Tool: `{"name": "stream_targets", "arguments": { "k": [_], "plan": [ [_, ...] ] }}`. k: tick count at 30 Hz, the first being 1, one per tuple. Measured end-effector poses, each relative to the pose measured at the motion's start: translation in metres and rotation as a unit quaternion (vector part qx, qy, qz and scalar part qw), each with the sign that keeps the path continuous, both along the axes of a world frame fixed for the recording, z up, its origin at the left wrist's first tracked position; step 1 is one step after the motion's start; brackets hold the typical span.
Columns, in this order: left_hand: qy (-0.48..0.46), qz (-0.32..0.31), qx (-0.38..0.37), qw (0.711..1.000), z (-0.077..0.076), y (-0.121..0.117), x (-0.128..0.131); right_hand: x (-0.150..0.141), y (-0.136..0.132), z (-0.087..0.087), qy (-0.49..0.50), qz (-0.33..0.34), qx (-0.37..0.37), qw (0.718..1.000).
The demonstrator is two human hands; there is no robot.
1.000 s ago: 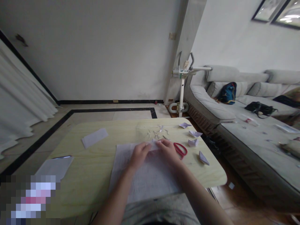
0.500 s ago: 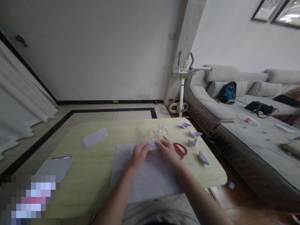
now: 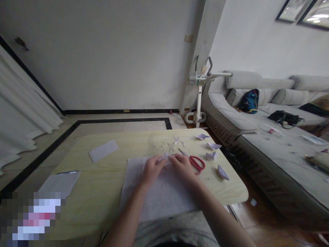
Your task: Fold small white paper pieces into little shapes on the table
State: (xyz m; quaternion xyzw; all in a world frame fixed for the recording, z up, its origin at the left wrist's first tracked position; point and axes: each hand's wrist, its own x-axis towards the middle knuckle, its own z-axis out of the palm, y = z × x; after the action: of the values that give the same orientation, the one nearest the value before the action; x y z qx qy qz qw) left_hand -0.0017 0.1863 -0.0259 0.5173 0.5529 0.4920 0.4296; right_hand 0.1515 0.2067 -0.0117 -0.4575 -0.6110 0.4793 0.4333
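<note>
Between my two hands is a small piece of folded white paper (image 3: 166, 156), pinched by the fingertips of both. My left hand (image 3: 152, 168) grips its left side, fingers closed. On the other side my right hand (image 3: 182, 166) is closed on it too, and hides part of it. Beneath them lies a large printed sheet (image 3: 159, 202) on the wooden table (image 3: 102, 192). Red-handled scissors (image 3: 197, 165) rest just right of my right hand, blades pointing away to the left. Thin paper scraps (image 3: 171, 145) are scattered beyond my fingers.
Several folded paper boats (image 3: 211, 156) stand along the table's right side. A white paper slip (image 3: 104, 151) lies at the left, and a pen (image 3: 66, 172) on another sheet (image 3: 61, 183) nearer the left edge. A sofa (image 3: 280, 147) runs along the right.
Both hands stay in nearly the same place on the folded paper. The fingers shift slightly, and a little more of the paper shows by the left fingertips.
</note>
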Motion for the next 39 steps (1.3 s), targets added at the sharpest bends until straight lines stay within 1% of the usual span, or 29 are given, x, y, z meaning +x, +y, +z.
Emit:
{"name": "stream_targets", "arguments": {
  "k": [4,9,13,16,19,22,26,29,32,34,37,39],
  "plan": [
    [0.004,-0.005,0.004,1.000,0.000,0.001,0.000,0.000,0.000,-0.002,0.010,0.008,0.001,1.000],
    [0.006,0.013,-0.010,1.000,0.000,0.000,-0.001,-0.001,-0.001,-0.003,0.028,0.012,-0.022,0.999],
    [0.021,0.021,0.006,1.000,0.001,-0.002,0.000,-0.002,-0.001,-0.003,0.017,0.003,-0.017,1.000],
    [0.038,0.023,0.025,0.999,0.003,-0.002,0.000,-0.002,-0.001,-0.002,0.026,0.009,-0.023,0.999],
    [0.017,0.014,0.036,0.999,0.005,-0.003,0.001,-0.001,-0.001,0.000,0.033,0.012,-0.025,0.999],
    [-0.012,0.000,0.025,1.000,0.010,-0.004,0.000,0.000,-0.002,0.002,0.039,0.010,-0.036,0.999],
    [-0.013,-0.001,0.032,0.999,0.015,-0.005,0.000,0.000,-0.001,0.004,0.039,-0.001,-0.052,0.998],
    [-0.010,0.009,0.026,1.000,0.015,-0.005,-0.001,0.000,-0.001,0.002,0.038,0.000,-0.059,0.998],
    [0.014,0.014,0.025,1.000,0.012,-0.005,-0.001,0.000,-0.003,0.002,0.027,-0.002,-0.035,0.999],
    [0.032,0.005,0.039,0.999,0.009,-0.004,-0.001,-0.001,-0.005,0.004,0.013,0.012,-0.018,1.000],
    [0.040,0.005,0.054,0.998,0.008,-0.004,-0.001,-0.002,-0.006,0.007,-0.002,0.031,-0.016,0.999],
    [0.032,0.008,0.054,0.998,0.009,-0.005,0.000,-0.002,-0.006,0.008,-0.002,0.030,-0.017,0.999]
  ]
}}
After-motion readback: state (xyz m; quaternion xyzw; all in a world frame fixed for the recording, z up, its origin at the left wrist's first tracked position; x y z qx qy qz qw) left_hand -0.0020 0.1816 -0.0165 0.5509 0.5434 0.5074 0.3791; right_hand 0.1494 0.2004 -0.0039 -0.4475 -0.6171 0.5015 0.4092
